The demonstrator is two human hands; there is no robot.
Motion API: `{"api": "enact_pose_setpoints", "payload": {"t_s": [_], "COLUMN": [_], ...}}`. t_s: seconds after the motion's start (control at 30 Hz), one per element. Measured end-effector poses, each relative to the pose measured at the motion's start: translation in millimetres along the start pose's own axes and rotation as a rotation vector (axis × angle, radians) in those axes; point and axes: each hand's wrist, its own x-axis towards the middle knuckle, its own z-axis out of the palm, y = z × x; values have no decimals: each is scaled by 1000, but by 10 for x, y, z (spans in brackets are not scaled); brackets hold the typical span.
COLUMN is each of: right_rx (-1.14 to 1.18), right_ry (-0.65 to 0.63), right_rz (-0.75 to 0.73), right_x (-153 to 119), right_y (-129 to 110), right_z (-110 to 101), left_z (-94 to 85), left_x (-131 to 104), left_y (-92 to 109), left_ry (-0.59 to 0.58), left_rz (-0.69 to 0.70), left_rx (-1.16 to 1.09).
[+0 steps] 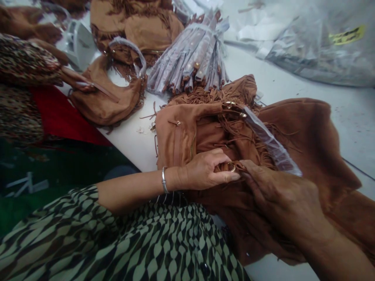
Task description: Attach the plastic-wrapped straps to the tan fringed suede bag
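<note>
A brown suede handbag point(178, 136) with fringes and a zip lies in front of me on the table. My left hand point(209, 168) is closed near the bag's lower corner, pinching a brown tab with a gold ring point(232, 167). Fingertips of my right hand point(281, 191) meet it there, gripping a brown strap end at the ring; part of that grip is hidden. A plastic-wrapped strap point(272, 140) runs from gold hardware point(230, 104) at the bag's top toward my right hand. More brown suede point(304, 121) spreads beneath and to the right.
A bundle of wrapped straps point(193, 54) stands behind the bag. Further back lie other brown bags point(137, 27). At the left, a co-worker's hand point(79, 80) is over another handbag point(102, 93). A clear plastic sack point(322, 50) with a yellow label sits at the back right of the white table point(348, 113).
</note>
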Motion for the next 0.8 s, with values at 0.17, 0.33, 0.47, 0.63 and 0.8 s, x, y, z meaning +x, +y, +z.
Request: {"api": "enact_pose_setpoints", "payload": {"t_s": [0.17, 0.33, 0.47, 0.63, 0.8], "right_rx": [108, 241, 209, 124, 100], "right_ry": [-107, -102, -64, -81, 5], "right_rz": [88, 104, 90, 106, 183], "right_x": [28, -47, -89, -64, -35], "right_y": [-6, 35, 42, -18, -62], "right_z": [-61, 69, 123, 117, 215], "left_z": [31, 5, 12, 59, 88], "left_x": [24, 30, 30, 20, 32], "left_y": [-6, -3, 7, 4, 28], "left_ry": [-5, -43, -26, 5, 51], "left_rz": [-35, -69, -46, -31, -75], "left_rx": [-56, -115, -5, 141, 229]}}
